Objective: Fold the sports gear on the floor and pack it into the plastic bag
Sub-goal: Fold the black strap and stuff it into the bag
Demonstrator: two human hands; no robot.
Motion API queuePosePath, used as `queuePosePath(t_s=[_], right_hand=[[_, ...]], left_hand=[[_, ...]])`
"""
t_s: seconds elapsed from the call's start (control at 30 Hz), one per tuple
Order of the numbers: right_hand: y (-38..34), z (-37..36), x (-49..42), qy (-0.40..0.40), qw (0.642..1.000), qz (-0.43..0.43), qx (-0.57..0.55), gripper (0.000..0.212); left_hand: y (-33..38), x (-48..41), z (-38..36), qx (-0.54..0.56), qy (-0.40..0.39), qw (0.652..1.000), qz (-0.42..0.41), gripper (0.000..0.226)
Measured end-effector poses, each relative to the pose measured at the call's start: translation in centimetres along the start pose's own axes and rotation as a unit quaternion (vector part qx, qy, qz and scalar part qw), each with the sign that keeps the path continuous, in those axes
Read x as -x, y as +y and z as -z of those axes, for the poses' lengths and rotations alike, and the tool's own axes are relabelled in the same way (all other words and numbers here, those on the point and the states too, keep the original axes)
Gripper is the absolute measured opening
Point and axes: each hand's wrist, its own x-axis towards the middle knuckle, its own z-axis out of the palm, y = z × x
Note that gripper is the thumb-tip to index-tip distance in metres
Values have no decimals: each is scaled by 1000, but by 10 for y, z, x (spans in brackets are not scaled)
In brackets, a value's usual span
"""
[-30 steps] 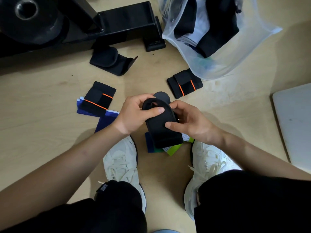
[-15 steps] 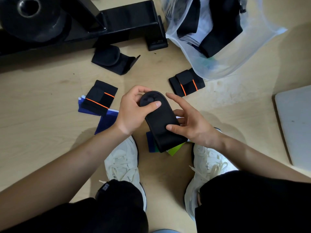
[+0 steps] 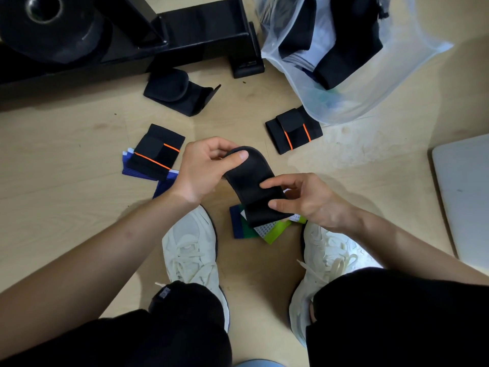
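Over the floor [image 3: 79,207], between two white shoes [image 3: 190,239]: a black strap [image 3: 251,186] is held up in both hands, bent in a shallow arch.
Left hand [image 3: 203,170]: pinches the strap's rounded far end, thumb on top and fingers [image 3: 211,144] curled beneath.
Right hand [image 3: 309,200]: grips the straight near end, with thumb and forefinger pressed on the upper face and the rest tucked behind.
Under the strap: a folded blue, green and white piece [image 3: 246,229] lies on the floor, partly hidden.
Left of the hands: a folded orange-striped wrap [image 3: 156,152] lies on blue cloth [image 3: 161,188].
Right of the hands: a second striped wrap [image 3: 293,132] lies at the lower edge of the plastic bag [image 3: 370,96] (whether they touch is hard to judge).
Plastic bag: top right, translucent, mouth open — black folded gear and something white show inside.
Far side: a folded black pad [image 3: 180,91] lies on the floor, near the foot of a black machine frame [image 3: 198,30] with a round weight plate [image 3: 45,22].
Right edge: a pale flat panel [image 3: 465,197] lies on the floor.
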Motion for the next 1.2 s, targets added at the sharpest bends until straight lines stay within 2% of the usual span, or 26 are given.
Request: queuePosePath(t_s=[0.13,0.23,0.33,0.43,0.5,0.6,0.67,0.73,0.8,0.93,1.07,1.2], right_hand=[[0,-2,0,21,994,-34,-101,33],[-4,-1,3,-7,984,-43,-170,35],[-9,4,5,-4,970,-59,-236,35],[-11,6,7,29,955,-76,-285,30],[-11,6,8,53,958,-70,-274,32],[-9,4,7,95,968,-50,-228,39],[-6,4,7,117,974,-21,-195,36],[-4,5,8,128,979,12,-156,36],[-3,8,9,123,982,46,-136,39],[-10,16,17,105,983,108,-104,49],[-30,27,28,134,977,166,-22,44],[-59,47,34,199,955,218,11,42]], left_hand=[[-1,9,-3,-56,-76,992,-79,9],[-7,18,-9,-113,-118,980,-117,9],[-12,25,-15,-178,-114,959,-190,26],[-17,27,-18,-221,-103,938,-247,24],[-19,29,-20,-244,-106,921,-283,23],[-20,33,-22,-282,-138,896,-316,34],[-18,34,-22,-282,-163,889,-320,39],[-16,35,-19,-257,-178,893,-323,35],[-11,34,-17,-224,-139,911,-317,24],[6,22,-14,-194,0,940,-280,7],[36,10,-11,-210,38,928,-305,14],[72,-10,-10,-260,78,892,-360,24]])
